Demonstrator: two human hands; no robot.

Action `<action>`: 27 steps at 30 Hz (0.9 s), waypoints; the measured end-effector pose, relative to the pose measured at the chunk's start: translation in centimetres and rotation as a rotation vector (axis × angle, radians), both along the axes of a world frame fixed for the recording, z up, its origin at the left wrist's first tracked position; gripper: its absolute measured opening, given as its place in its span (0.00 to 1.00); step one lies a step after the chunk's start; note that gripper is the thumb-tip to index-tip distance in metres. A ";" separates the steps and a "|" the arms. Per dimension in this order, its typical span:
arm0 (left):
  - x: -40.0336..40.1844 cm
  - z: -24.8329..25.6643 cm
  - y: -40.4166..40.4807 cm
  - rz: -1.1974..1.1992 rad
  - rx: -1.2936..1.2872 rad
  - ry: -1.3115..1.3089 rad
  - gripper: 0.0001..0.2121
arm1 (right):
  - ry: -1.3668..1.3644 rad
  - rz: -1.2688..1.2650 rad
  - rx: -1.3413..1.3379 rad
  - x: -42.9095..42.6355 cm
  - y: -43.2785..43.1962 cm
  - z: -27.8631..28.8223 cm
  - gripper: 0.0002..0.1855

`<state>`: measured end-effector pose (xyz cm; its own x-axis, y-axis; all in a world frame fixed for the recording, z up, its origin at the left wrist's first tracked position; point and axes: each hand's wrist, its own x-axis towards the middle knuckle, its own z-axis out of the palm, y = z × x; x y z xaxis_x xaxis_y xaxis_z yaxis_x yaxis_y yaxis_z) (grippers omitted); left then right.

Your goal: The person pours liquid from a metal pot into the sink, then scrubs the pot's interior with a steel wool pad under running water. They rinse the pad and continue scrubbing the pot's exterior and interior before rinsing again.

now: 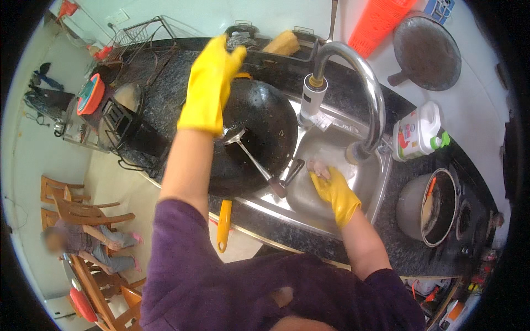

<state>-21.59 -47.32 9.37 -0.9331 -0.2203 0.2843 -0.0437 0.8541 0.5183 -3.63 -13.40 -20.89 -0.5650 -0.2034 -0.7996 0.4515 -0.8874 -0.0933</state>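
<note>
My left hand (pixel 207 85), in a yellow rubber glove, reaches over the far left side of a black wok (pixel 265 120). Its thumb stands apart from the fingers, and nothing shows in its grasp. Just beyond the fingertips are a grey scouring pad (pixel 242 40) and a yellow sponge (pixel 282 44) on the back ledge. In the steel sink (pixel 306 198), my gloved right hand (pixel 336 194) grips a wet, pinkish-grey cloth (pixel 319 169). A metal ladle (pixel 254 159) lies in the wok, its dark handle over the rim. The wok's near yellow handle (pixel 224 225) overhangs the counter edge.
A curved chrome faucet (pixel 374 95) arches over the sink. To the right stand a detergent jug (pixel 416 132) and a deep pot (pixel 420 207). At left are a black utensil holder (pixel 136 128) and a wire rack (pixel 140 33). Another person (pixel 91 240) sits on a wooden chair.
</note>
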 end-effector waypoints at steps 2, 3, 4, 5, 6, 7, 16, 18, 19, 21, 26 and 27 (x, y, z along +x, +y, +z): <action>-5.5 0.3 -1.1 0.053 0.058 -0.111 0.31 | -0.105 0.006 0.108 0.4 -0.2 1.1 0.15; -8.3 -0.6 -1.9 0.024 -0.005 -0.120 0.33 | -0.102 0.010 0.116 0.8 0.0 0.6 0.14; -11.0 -1.8 -3.0 -0.010 -0.066 -0.131 0.35 | -0.102 0.010 0.125 1.4 0.4 -0.1 0.14; -12.7 -2.3 -3.6 -0.040 -0.136 -0.136 0.37 | -0.096 0.013 0.125 1.8 0.6 -0.7 0.14; -13.9 -2.9 -3.0 -0.044 -0.171 -0.184 0.35 | -0.055 -0.015 0.056 2.3 1.1 -0.8 0.14; -14.8 -3.5 -2.5 -0.044 -0.207 -0.233 0.34 | -0.075 -0.018 0.116 2.8 0.9 0.5 0.16; -13.4 -1.1 -3.1 -0.061 -0.149 -0.107 0.17 | -0.103 -0.082 0.260 4.6 0.7 0.7 0.18; -11.0 -0.9 -6.6 -0.123 0.164 0.016 0.16 | -0.139 -0.113 0.235 4.1 -0.1 2.4 0.19; -9.8 -0.6 -7.1 -0.163 0.294 0.058 0.16 | -0.161 -0.143 0.229 3.9 -0.2 2.7 0.20; -5.4 0.1 -7.2 -0.193 0.472 0.088 0.17 | 0.055 -0.070 -0.133 3.3 0.4 0.7 0.18; 3.2 -4.5 -8.3 -0.147 0.431 -0.275 0.16 | 0.188 -0.084 -0.201 -0.1 -1.5 2.2 0.23; 4.5 -5.9 -8.5 -0.116 0.392 -0.363 0.16 | 0.131 -0.155 -0.114 -0.9 -2.6 3.4 0.23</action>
